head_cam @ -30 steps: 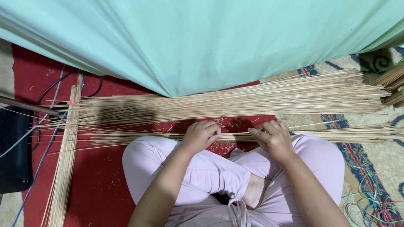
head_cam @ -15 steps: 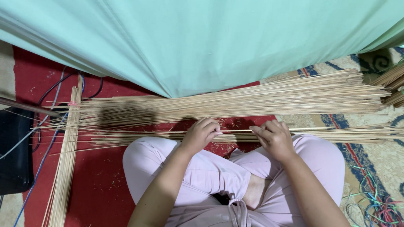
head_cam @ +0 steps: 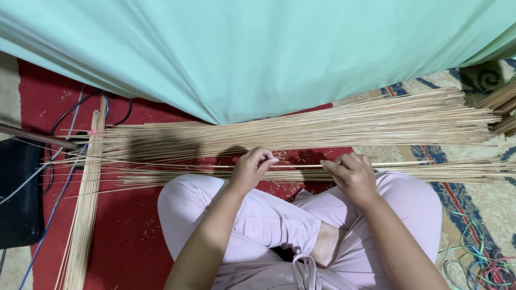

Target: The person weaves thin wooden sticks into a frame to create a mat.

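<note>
Just past the knees, left hand [head_cam: 251, 168] and right hand [head_cam: 350, 175] pinch thin sticks [head_cam: 306, 166] beside the crowded stick pile [head_cam: 309, 134].

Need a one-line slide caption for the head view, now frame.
Seated cross-legged, left hand and right hand pinch thin bamboo sticks over a loose stick pile beside teal fabric.

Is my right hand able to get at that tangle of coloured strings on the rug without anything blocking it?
Probably yes: the strings lie on open rug beside the right knee, and nothing stands between them and the right hand.
</note>
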